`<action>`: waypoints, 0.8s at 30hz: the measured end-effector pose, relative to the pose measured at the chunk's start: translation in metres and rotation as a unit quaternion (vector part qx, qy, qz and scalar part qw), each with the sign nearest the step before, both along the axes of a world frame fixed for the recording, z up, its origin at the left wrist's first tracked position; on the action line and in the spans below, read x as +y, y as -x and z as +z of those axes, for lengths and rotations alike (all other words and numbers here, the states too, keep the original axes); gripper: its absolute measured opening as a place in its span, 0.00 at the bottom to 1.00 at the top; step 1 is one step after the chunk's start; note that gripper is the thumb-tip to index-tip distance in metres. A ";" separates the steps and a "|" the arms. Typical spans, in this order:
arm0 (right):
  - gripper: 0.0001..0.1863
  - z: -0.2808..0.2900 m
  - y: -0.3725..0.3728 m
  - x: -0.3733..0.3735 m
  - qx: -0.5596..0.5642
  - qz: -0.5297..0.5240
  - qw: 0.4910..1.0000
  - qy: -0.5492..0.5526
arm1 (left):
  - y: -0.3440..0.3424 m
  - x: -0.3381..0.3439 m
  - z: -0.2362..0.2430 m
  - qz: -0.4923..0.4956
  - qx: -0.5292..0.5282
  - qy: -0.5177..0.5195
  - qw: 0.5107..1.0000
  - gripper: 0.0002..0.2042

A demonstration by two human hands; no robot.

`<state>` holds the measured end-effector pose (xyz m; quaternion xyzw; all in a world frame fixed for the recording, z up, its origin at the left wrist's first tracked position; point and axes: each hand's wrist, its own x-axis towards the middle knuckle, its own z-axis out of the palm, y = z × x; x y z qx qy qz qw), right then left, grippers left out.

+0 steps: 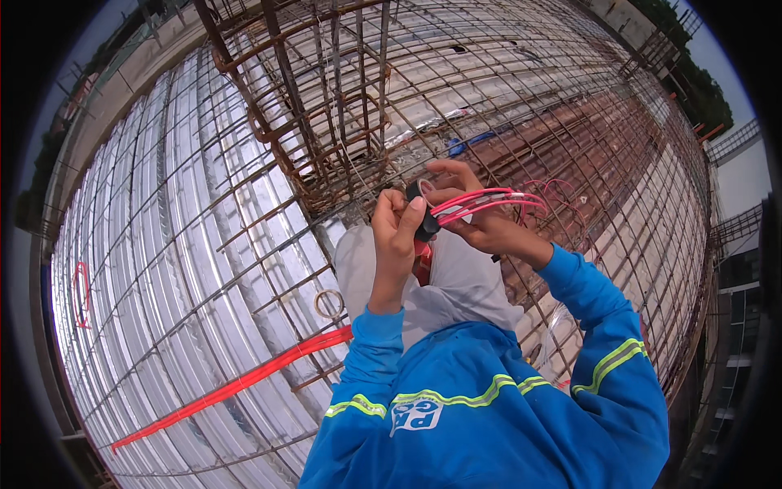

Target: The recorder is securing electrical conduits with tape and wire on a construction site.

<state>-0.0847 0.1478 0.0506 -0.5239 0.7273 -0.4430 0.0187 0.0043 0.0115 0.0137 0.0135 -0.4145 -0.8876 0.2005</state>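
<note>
In front of my knees, both hands work at a bundle of red wires. My left hand is closed, its thumb and fingers pinching the bundle's black-wrapped end. Against that end sits what looks like a roll of black tape. My right hand curls around from the other side, with its fingertips at the roll and the loose wires fanning across its palm. Some of its fingers are hidden behind the wires. A red piece shows just below the black wrap, between my legs.
Steel rebar mesh spreads over shiny ribbed metal decking. An upright rebar cage stands just ahead. Long red tubing lies to the left, near a pale ring. Thin red wire lies loose at right.
</note>
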 end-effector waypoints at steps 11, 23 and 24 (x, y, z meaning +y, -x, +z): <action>0.18 0.016 0.010 0.031 -0.254 0.070 0.964 -0.039 | 0.001 0.002 0.005 0.046 0.010 0.308 0.950 0.21; 0.26 0.031 -0.002 0.029 -0.174 -0.004 0.978 -0.114 | 0.004 0.017 0.002 0.110 0.009 0.290 0.951 0.19; 0.26 0.030 -0.006 0.027 -0.134 -0.009 0.988 -0.082 | 0.004 0.019 0.002 0.136 0.003 0.275 0.952 0.19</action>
